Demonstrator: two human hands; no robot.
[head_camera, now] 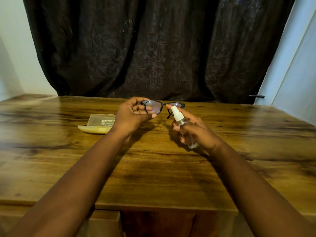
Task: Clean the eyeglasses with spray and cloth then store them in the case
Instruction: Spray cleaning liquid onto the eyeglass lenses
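I hold one pair of black-framed eyeglasses (161, 106) up above the far half of the bench (153, 168), lenses facing me, two lenses showing a pale reflection. My left hand (133, 115) is clamped on the left end of the frame, fingers curled over the top edge and the thumb pressed underneath near the left lens. One folded temple arm hangs down behind the right lens; the other I cannot make out behind my fingers. My right hand (193, 132) is wrapped around one small clear spray bottle (183, 127), tilted so that its white nozzle points up and left toward the right lens, just beside it. My forefinger lies on top of the white pump head; whether it is pressing I cannot tell. My two hands are near each other but apart, each busy with its own thing. To the left of my left hand, one pale yellow glasses case (98, 124) lies open on the bench, its lid raised toward the back with printed lettering on the inside, partly hidden by my wrist. I count no cloth that I can identify. Behind the bench hangs one dark curtain (153, 48) with a leaf pattern, flanked by pale walls on both sides.
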